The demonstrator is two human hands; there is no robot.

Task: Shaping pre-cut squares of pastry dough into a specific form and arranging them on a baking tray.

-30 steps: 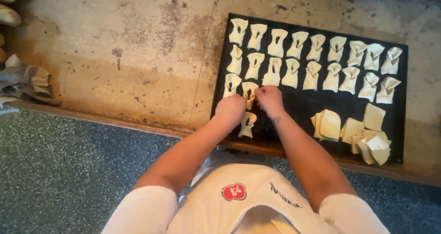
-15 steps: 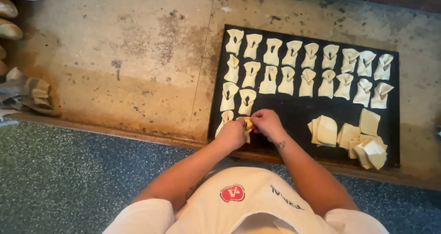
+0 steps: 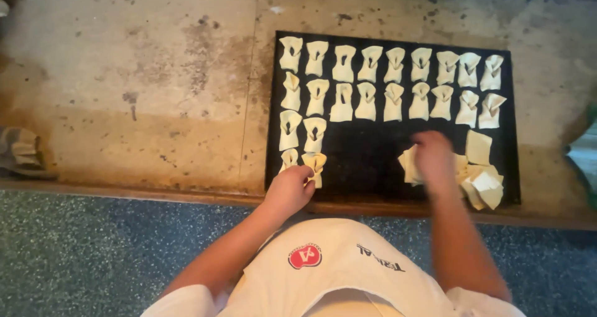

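Black tray [image 3: 373, 152], left hand [image 3: 287, 189] on folded pastry [image 3: 315, 166]

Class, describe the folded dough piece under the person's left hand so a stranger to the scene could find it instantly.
Find the black tray on the stained counter. Rows of bow-shaped dough pieces fill its far side; follow the second column from the left to its near end. That folded piece is the one the left hand touches.
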